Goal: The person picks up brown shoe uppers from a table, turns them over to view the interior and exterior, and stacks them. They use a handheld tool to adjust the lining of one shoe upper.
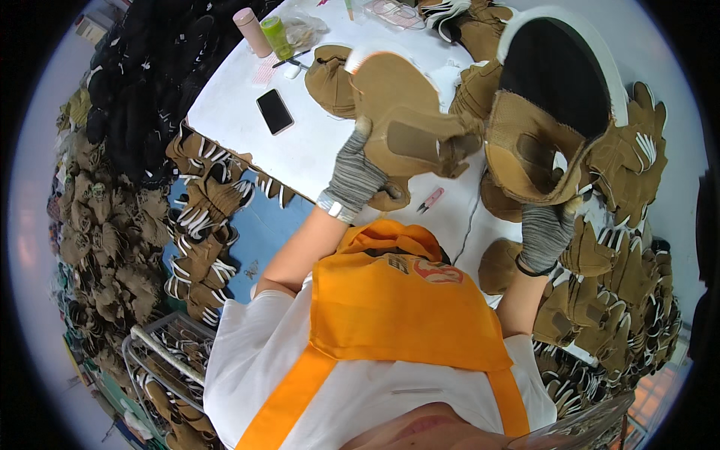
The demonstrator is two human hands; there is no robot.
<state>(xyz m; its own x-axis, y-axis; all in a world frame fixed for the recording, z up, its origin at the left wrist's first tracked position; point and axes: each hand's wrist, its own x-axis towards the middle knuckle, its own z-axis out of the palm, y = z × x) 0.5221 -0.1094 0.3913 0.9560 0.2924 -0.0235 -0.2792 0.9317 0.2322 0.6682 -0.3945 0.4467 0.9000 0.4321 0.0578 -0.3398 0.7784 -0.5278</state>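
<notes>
Both my hands wear grey striped gloves with bare fingertips. My left hand (352, 174) is closed on the lower left edge of a brown cap (396, 86), its thumb on the near side. A darker brown patch shows on this cap. My right hand (545, 234) grips the bottom of a second brown cap (514, 120), which has a black panel bordered by a wide white rim; most of those fingers are behind the cap. Both caps are raised above the white table. On the table just below and between them lie pink-handled thread snips (431, 200).
A phone (275, 112), a pink tumbler (252, 31) and a green cup (277, 38) are on the white table (232, 105). Another brown cap (330, 81) lies near them. Brown pieces with white edges pile up at the right (600, 300) and left (202, 247). A metal rack (161, 352) stands lower left.
</notes>
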